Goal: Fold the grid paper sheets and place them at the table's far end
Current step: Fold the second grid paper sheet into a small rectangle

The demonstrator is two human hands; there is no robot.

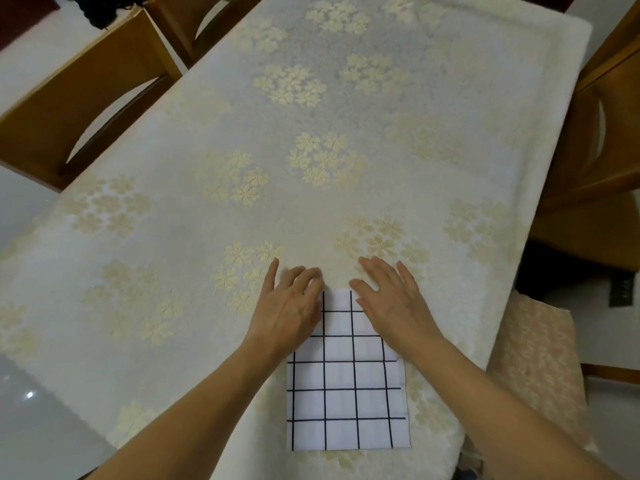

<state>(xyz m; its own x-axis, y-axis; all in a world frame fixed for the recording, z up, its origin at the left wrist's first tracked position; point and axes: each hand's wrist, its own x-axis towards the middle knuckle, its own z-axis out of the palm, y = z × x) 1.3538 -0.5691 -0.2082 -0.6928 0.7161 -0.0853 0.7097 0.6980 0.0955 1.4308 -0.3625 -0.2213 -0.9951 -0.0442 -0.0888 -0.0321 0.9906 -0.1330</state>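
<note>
From the head camera, your left hand (289, 306) and right hand (391, 303) lie flat, fingers spread, holding nothing, pressing the far corners of the grid paper sheet (346, 393). The sheet rests at the near edge of the table (207, 202), on its cream flowered cloth. Wooden chairs (86, 98) stand along the left side, another at the right.

Grid paper (346, 393) far corners hidden under both hands.
</note>
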